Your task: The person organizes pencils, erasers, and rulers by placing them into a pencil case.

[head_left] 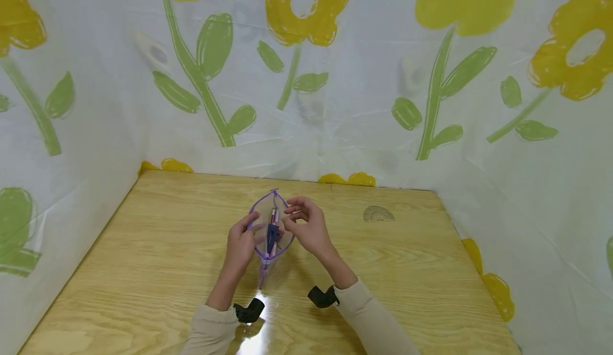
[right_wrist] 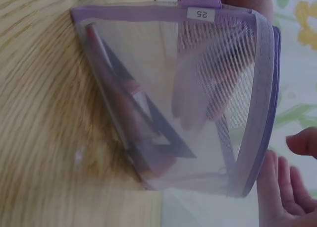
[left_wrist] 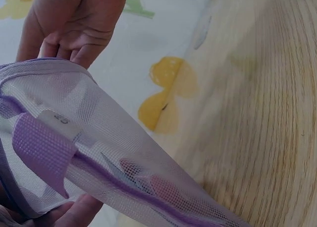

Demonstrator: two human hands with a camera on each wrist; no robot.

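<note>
A mesh zip pouch [head_left: 263, 272] with purple trim stands gaping between the hands. My left hand [head_left: 241, 243] holds its left side, fingers reaching over the rim to the inside. At the right rim is my right hand [head_left: 308, 227], its fingertips right at the edge and the thumb held apart, with nothing seen between them. Inside the pouch lie a dark blue set square [right_wrist: 171, 133] and red-and-white pens [head_left: 273, 216], seen through the mesh in the right wrist view. A purple tab [left_wrist: 44, 150] and a small white label [right_wrist: 200, 14] are on the pouch's end seam.
A clear protractor [head_left: 378, 214] lies flat on the wooden table [head_left: 167, 248], to the right of the hands. White flower-printed sheeting [head_left: 325, 131] rises along the back and both sides. Black wrist mounts [head_left: 249, 311] sit on both sleeves.
</note>
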